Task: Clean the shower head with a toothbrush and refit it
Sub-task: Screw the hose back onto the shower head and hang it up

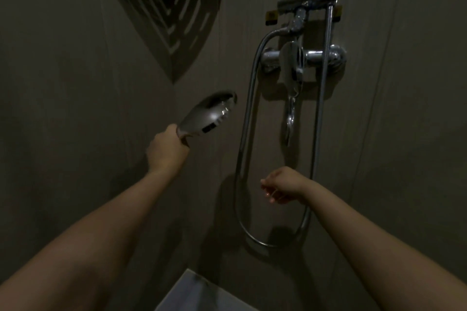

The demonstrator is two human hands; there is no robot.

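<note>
The shower head (212,115) is gripped by its handle in the left hand (166,150); the right hand (283,185), loosely curled, holds nothing beside the hose (246,134).

text: you can read none | yellow tags (271,16) above your right hand (284,184): too blurred | mixer tap (293,63): no legible marking

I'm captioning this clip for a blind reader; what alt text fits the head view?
In a dim shower, a person's left hand grips the handle of a chrome shower head held off its mount, while the right hand hangs loosely curled and holds nothing. On the wall ahead are the mixer tap and a long loop of hose.
</note>
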